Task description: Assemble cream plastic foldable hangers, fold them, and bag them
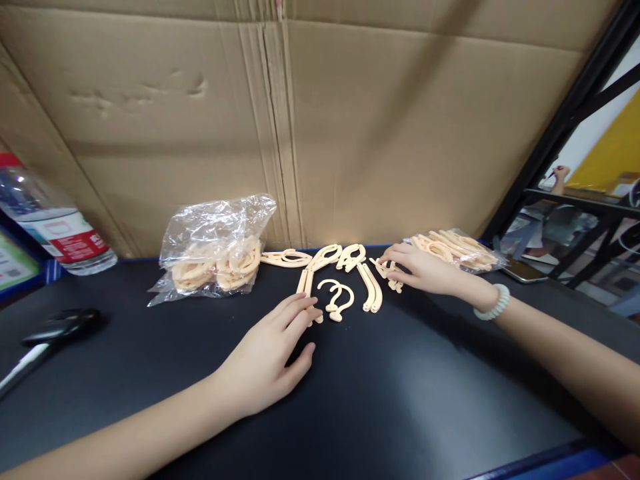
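Cream plastic parts that look like folding hanger pieces lie on the black table. My left hand (273,350) rests with fingers stretched over the lower end of the left pair of straight arms (305,281), thumb apart. Right of its fingertips are two hooks (339,301), then another pair of arms (371,288). Looped pieces (327,256) line up behind them. My right hand (417,267), with a beaded bracelet (493,303) on its wrist, reaches to a cluster of small parts (395,285). Its fingers are apart at the cluster, partly covering it.
A clear bag of cream parts (215,263) stands at left, another bag (457,250) at right beside a phone (523,270). A water bottle (55,227) and a black device with a white cable (63,325) are far left. A cardboard wall (400,120) closes off the back.
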A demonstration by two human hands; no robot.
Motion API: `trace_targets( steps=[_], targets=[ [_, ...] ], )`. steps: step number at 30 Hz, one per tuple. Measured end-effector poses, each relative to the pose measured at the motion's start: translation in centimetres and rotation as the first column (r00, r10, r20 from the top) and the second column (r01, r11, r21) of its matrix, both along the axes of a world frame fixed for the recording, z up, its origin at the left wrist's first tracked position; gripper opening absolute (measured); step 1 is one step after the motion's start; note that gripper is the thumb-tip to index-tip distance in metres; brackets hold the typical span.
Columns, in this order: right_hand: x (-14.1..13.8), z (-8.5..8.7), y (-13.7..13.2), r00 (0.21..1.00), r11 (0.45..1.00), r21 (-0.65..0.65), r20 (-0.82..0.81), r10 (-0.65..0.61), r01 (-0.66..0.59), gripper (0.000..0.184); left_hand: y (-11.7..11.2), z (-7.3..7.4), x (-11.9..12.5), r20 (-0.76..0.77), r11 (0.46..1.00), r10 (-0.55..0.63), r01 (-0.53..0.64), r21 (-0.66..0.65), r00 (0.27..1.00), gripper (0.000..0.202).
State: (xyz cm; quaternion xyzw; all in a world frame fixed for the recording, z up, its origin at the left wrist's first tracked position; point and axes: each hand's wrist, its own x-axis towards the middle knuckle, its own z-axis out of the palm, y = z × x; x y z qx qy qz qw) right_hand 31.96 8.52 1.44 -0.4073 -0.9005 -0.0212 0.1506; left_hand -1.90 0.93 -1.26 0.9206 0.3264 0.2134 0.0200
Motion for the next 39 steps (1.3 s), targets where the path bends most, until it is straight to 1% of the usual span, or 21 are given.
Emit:
trace_targets(
  steps=[3, 5, 7, 11, 14, 18, 23, 27, 31, 33, 36, 39],
  targets=[
    [-1.0, -0.1, 1.4, 1.000, 0.999, 0.046, 0.007, 0.017, -0.018, 0.027, -0.1, 0.2, 0.1, -0.010, 0.999, -0.040, 0.040, 0.014, 0.999, 0.035],
    [-1.7, -0.1, 2.9, 0.999, 0.998, 0.050, 0.024, 0.036, -0.037, 0.031, -0.2, 0.3, 0.1, -0.016, 0.999, -0.051, 0.052, 0.017, 0.999, 0.036],
    [-2.4, -0.1, 4.7, 0.997, 0.998, 0.042, 0.053, 0.052, -0.054, 0.037, -0.3, 0.5, 0.2, -0.020, 0.998, -0.055, 0.055, 0.015, 0.998, 0.036],
    [-4.0, 0.0, 8.0, 0.986, 0.995, -0.002, 0.132, 0.097, -0.098, 0.058, -0.4, 0.6, 0.1, -0.022, 0.998, -0.057, 0.057, 0.004, 0.998, 0.036],
    [-5.0, 0.2, 9.1, 0.974, 0.994, -0.044, 0.199, 0.106, -0.099, 0.061, -0.4, 0.6, 0.1, -0.020, 0.998, -0.058, 0.058, -0.002, 0.998, 0.036],
    [-5.9, 0.7, 9.3, 0.959, 0.994, -0.075, 0.270, 0.092, -0.074, 0.058, -0.3, 0.5, 0.0, -0.020, 0.998, -0.064, 0.064, -0.007, 0.998, 0.035],
    [-5.7, 1.3, 9.5, 0.940, 0.988, -0.139, 0.325, 0.105, -0.062, 0.050, -0.3, 0.6, 0.0, -0.021, 0.997, -0.068, 0.068, -0.022, 0.997, 0.036],
    [-5.2, 1.4, 10.1, 0.945, 0.983, -0.178, 0.312, 0.097, -0.042, 0.053, -0.3, 0.7, 0.1, -0.007, 0.998, -0.068, 0.068, -0.014, 0.998, 0.036],
    [-4.8, 1.1, 10.3, 0.963, 0.986, -0.168, 0.261, 0.065, -0.021, 0.059, -0.4, 0.6, 0.0, -0.005, 0.997, -0.072, 0.072, -0.010, 0.997, 0.036],
    [-4.6, 1.0, 10.0, 0.975, 0.989, -0.149, 0.215, 0.052, -0.020, 0.058, -0.5, 0.6, 0.0, -0.004, 0.997, -0.072, 0.072, -0.007, 0.997, 0.036],
    [-4.1, 0.8, 9.3, 0.992, 0.994, -0.107, 0.122, 0.025, -0.012, 0.053, -0.4, 0.5, 0.0, -0.002, 0.998, -0.068, 0.068, -0.002, 0.998, 0.036],
    [-3.5, 0.8, 8.5, 1.000, 0.998, -0.060, -0.005, -0.007, 0.006, 0.052, -0.3, 0.5, 0.1, -0.006, 0.997, -0.075, 0.075, -0.004, 0.997, 0.036]
  ],
)
